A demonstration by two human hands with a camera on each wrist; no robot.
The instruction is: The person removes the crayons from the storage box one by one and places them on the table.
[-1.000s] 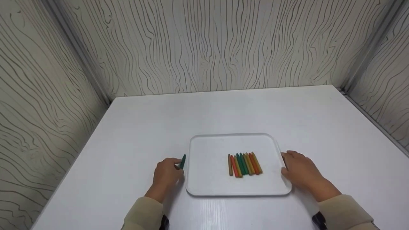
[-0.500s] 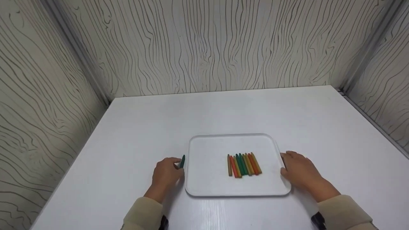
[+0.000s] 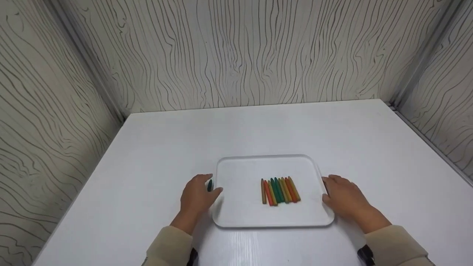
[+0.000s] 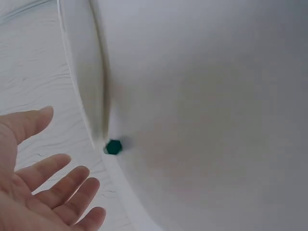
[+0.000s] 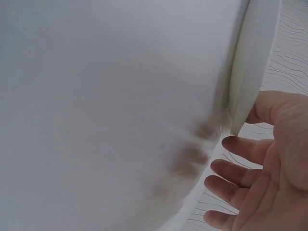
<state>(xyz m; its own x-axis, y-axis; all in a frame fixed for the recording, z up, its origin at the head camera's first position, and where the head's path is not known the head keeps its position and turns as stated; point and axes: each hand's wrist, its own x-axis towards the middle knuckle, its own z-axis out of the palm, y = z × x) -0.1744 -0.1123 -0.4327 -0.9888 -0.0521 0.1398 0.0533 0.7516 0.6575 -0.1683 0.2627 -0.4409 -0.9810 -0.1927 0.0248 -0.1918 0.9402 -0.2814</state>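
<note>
A white tray [image 3: 236, 207] lies on the table, bearing a side-by-side row of crayons [image 3: 279, 191] in green, orange-red and yellow-brown. My left hand [image 3: 196, 195] is spread at the tray's left side, its thumb overlapping the rim in the head view. Between that thumb and the fingers, a green crayon [image 3: 210, 185] lies on the table close against the tray; the left wrist view shows its six-sided end [image 4: 113, 147] apart from the fingers. On the opposite side, my right hand [image 3: 345, 194] grips the tray's rim [image 5: 248, 72], thumb partly hidden behind it and index fingertip at its edge.
The white table [image 3: 258, 129] stretches beyond the tray. Wood-grain patterned panels [image 3: 240, 55] stand along its back and on both sides. Dark straps [image 3: 366, 255] show below the beige sleeves [image 3: 397, 242].
My left hand has let go of the green crayon, spreading its thumb and fingers and shifting right toward the tray. The crayon stays on the table. My right hand keeps its place at the rim.
</note>
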